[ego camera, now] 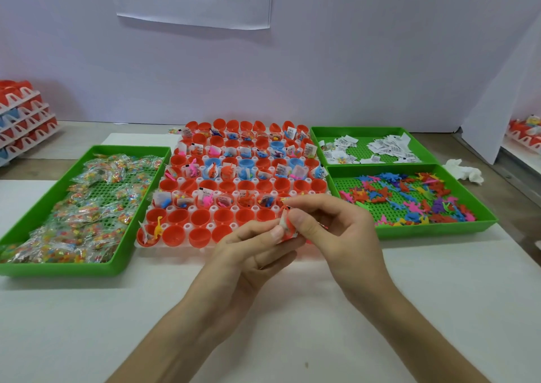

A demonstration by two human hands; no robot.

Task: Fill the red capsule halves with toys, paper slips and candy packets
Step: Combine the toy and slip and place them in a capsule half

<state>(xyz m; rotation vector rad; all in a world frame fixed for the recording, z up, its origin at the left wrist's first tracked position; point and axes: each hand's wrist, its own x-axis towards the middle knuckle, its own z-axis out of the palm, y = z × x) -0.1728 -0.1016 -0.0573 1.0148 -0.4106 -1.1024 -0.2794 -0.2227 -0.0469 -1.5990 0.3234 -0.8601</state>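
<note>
A white rack (164, 243) in the middle holds several rows of red capsule halves (175, 215), a few of them blue. Many hold a toy, a paper slip and a candy packet; the two front rows stand mostly bare, apart from one with a yellow toy (158, 228). Over the rack's front right corner both hands meet on one red capsule half (288, 230). My left hand (251, 253) grips it from below. My right hand (328, 224) pinches a white slip or packet at its top. Its contents are hidden by the fingers.
A green tray of candy packets (82, 204) lies left of the rack. On the right sit a green tray of paper slips (377, 148) and, nearer, a green tray of coloured toys (415, 198). Stacked racks (23, 113) stand far left, a crumpled tissue (465, 171) far right.
</note>
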